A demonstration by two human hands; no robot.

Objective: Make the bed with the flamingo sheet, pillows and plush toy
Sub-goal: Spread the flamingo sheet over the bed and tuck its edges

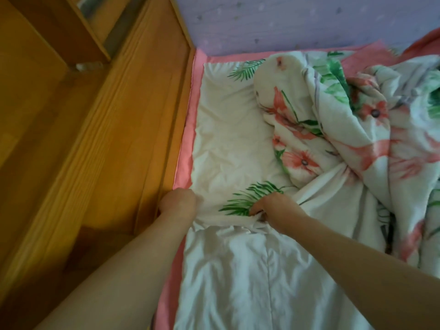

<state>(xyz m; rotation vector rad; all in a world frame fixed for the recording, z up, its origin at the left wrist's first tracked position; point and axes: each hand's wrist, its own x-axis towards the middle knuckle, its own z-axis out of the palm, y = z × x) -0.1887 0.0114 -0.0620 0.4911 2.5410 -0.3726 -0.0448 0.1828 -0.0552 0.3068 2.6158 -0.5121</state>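
left hand (pixel 178 203): grasping flamingo sheet (pixel 238 144) edge | right hand (pixel 273 206): grasping its bunched fold

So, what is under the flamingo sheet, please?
A pink sheet shows along the left and far edges of the flamingo sheet. Anything under the bunched part on the right is covered.

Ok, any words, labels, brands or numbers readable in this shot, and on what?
None readable. The flamingo sheet shows only flamingos, flowers and leaves; the lilac wall has small blurred marks, not letters; the wooden furniture bears no label.
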